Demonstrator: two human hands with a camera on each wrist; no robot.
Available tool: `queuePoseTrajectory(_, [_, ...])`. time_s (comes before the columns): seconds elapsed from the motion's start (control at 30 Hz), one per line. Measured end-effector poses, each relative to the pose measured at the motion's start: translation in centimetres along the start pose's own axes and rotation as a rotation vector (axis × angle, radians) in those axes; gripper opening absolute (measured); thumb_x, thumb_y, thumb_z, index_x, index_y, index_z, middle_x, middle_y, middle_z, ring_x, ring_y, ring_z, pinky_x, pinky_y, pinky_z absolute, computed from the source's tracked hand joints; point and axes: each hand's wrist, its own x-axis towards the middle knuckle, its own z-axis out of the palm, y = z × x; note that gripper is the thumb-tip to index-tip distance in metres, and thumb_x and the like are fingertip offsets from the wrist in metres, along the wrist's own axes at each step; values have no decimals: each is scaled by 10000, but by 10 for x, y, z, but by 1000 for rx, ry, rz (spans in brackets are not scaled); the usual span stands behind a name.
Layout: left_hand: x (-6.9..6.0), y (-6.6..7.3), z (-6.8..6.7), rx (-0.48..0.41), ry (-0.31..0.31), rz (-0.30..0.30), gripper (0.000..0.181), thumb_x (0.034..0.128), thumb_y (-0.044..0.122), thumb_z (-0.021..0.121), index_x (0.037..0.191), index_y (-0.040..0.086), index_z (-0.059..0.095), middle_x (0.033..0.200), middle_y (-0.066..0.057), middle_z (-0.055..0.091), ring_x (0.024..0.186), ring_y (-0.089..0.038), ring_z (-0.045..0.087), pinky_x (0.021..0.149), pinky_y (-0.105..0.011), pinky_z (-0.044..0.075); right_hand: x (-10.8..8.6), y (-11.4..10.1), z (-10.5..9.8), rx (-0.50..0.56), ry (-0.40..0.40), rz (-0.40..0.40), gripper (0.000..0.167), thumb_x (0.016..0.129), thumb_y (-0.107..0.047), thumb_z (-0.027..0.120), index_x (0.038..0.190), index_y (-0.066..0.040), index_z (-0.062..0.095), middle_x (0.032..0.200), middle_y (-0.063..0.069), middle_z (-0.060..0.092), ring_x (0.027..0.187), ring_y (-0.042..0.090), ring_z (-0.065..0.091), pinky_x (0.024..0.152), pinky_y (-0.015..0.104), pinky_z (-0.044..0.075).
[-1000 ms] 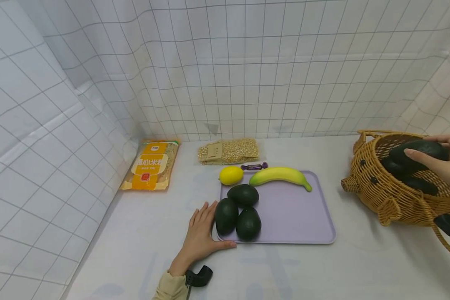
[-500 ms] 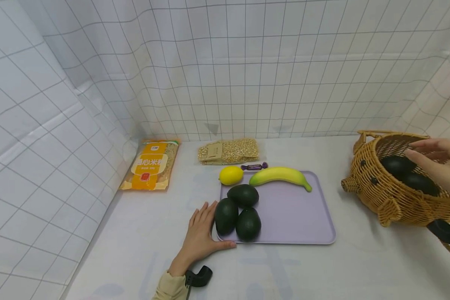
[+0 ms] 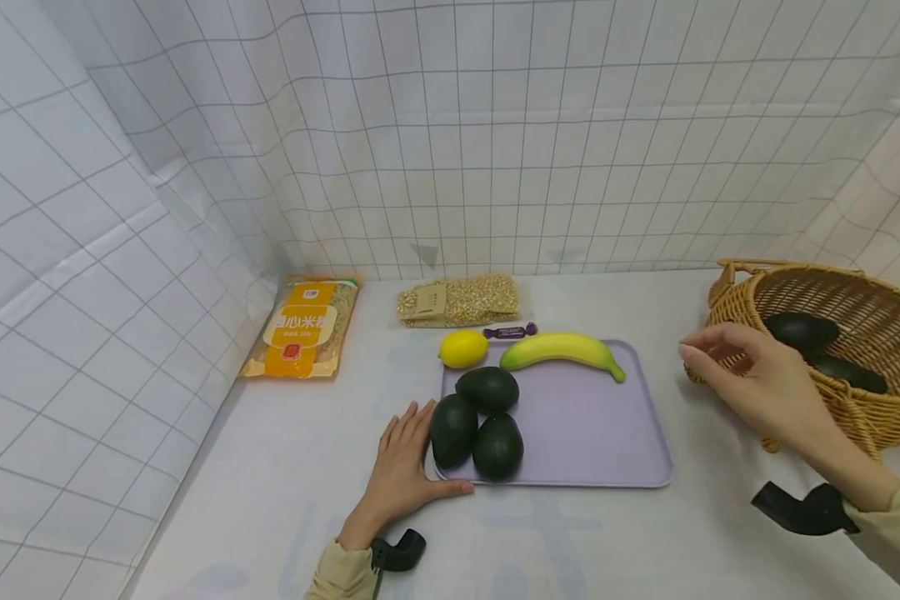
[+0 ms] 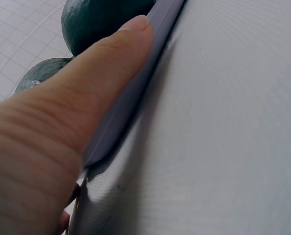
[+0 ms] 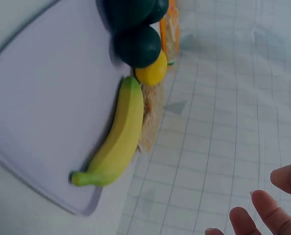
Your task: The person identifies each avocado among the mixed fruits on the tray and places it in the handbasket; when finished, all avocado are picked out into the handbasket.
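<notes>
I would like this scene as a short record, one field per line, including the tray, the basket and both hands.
Tray: lilac; three avocados at left, banana along far edge, lemon at far left corner
Basket: wicker, two avocados visible inside
Left hand: at the tray's near left corner, thumb along near edge
Right hand: holding nothing, beside the basket
Behind tray: purple-wrapped candy, bag of kernels
Far left: orange-labelled food packet
</notes>
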Motion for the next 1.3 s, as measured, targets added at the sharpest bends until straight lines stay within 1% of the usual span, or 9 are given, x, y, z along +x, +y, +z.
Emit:
queuePoseTrajectory(0.07, [0,0,0,2,2,-2,1189,597,765,691,1502,114,279,1523,-65,288,1416,-249,141,1130,-460,49,-2,-5,13,14,-41,-11,139,905,-247,667,999,-147,688,886,-3,670,725,117,562,549,197,449])
queuePoseTrajectory(0.17, [0,1,0,0,2,-2,1187,598,758,698,1501,110,280,1523,-67,288,1416,-251,141,1130,-461,48,-4,-12,32,29,-111,-13,174,930,-274,630,1016,-130,676,910,5,667,767,169,583,583,242,480])
queuePoseTrajectory(0.3, [0,1,0,2,-2,-2,1188,597,761,695,1502,112,279,1524,-62,287,1418,-244,134,1131,-451,42,-5,-20,55,80,-182,8,226,959,-308,579,1036,-115,666,951,2,666,832,164,583,685,274,492])
queuePoseTrajectory(0.4, [0,1,1,4,0,-2,1193,593,773,685,1502,115,279,1523,-56,289,1419,-236,132,1132,-444,40,-7,-25,72,137,-241,42,257,970,-329,555,1074,-116,654,981,2,655,830,159,580,692,314,495])
queuePoseTrajectory(0.6, [1,1,1,-3,7,-2,1195,592,773,686,1500,111,282,1517,-65,300,1417,-240,138,1131,-455,49,-12,-30,108,230,-320,40,273,941,-317,606,1108,-104,639,1015,-5,638,838,148,599,700,330,507])
queuePoseTrajectory(0.8, [0,1,1,-1,5,-1,1192,594,763,695,1499,106,282,1516,-69,303,1418,-239,136,1131,-455,47,-16,-35,135,304,-388,46,380,906,-336,651,1168,-66,601,1101,92,613,841,153,603,699,323,513])
queuePoseTrajectory(0.9, [0,1,1,4,4,-1,1192,595,767,690,1500,107,282,1514,-70,306,1417,-240,138,1131,-455,50,-17,-40,146,327,-413,91,447,887,-358,671,1206,-59,578,1153,127,579,868,173,593,710,322,509])
queuePoseTrajectory(1.1, [0,2,-1,6,0,-4,1184,602,744,708,1497,95,285,1511,-84,311,1416,-252,143,1130,-470,50,-19,-49,165,399,-434,240,605,841,-398,712,1306,-69,507,1200,135,506,904,213,560,650,293,517])
queuePoseTrajectory(1.3, [0,3,0,-2,-5,-16,1178,604,724,724,1497,94,285,1515,-83,304,1418,-250,134,1131,-475,40,-22,-57,179,410,-404,262,649,828,-392,723,1317,-46,473,1128,141,461,803,170,546,653,292,480])
